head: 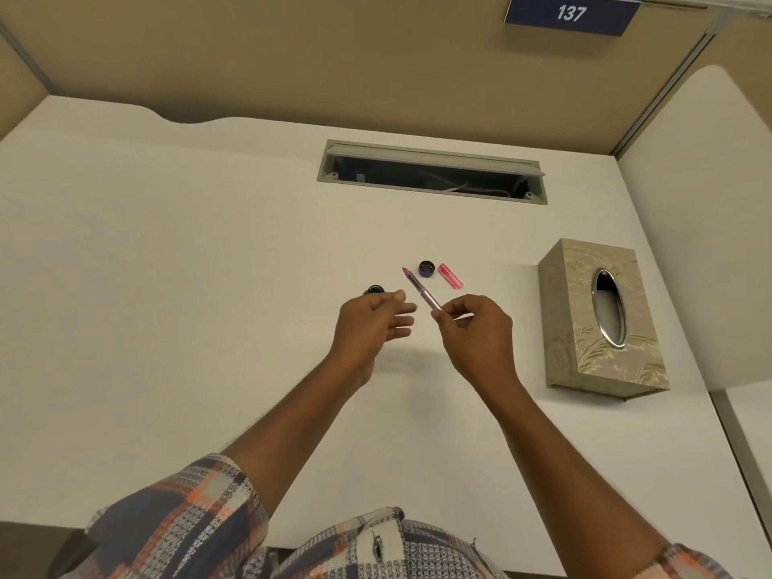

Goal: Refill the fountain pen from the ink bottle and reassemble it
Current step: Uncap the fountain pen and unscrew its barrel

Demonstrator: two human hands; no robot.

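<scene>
Near the middle of the frame, on the white desk (167, 265), the ink bottle (374, 290) stands with its mouth uncovered, half hidden behind the left hand's fingertips; its contents are too dark and small to make out. Its round cap (427, 269) lies a little to the right, inside facing up, showing a dark bluish lining. Just right of the cap lies a pink pen piece (450, 276), flat on the desk and apart from the cap. At the right of the frame a patterned tissue box (601, 319) stands with an oval metal-rimmed opening; no tissue can be seen in the slot. Toward the top centre, a recessed cable tray (430, 171) in the desk has its flap raised, with wires visible inside.

In the upper right corner a blue plate (571, 13) on the partition reads "137".

The right hand (476, 332) pinches the lower end of the fountain pen section (420, 289) between thumb and fingers, holding it above the desk with the tip slanting up and to the left, toward the cap. The left hand (374, 323) hovers just left of it, fingers loosely curled and spread, holding nothing. Both forearms reach up from plaid sleeves (188, 516) at the bottom of the frame.
</scene>
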